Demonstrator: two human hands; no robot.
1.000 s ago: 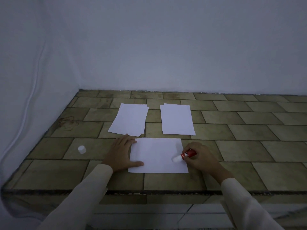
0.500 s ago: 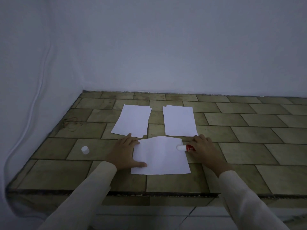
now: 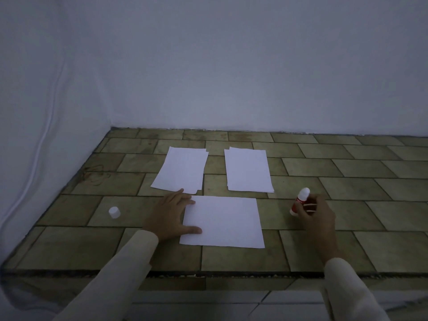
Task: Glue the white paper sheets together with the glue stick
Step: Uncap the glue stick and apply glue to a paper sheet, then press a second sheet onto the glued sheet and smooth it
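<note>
Tiled counter [image 3: 347,239], mid-frame: left hand [image 3: 170,215] presses the sheet [image 3: 224,222], fingers straight; right hand [image 3: 317,216], fingers clamped on the glue stick [image 3: 301,198] (uncapped) beside it — joining another seems left.

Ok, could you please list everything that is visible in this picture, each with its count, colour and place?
near sheet: one, white, front centre of the tiles
left pile: one, white paper, behind the near sheet
right pile: one, white paper, beside the left pile
glue stick: one, red and white, right of the near sheet
cap: one, white, on the tiles at the left
tiled surface: one, olive-brown
walls: white, behind and left
cable: one, white, along the left wall
sleeves: two, cream, bottom
left-hand grip: flat on the near sheet's left edge
right-hand grip: holds the glue stick
</note>
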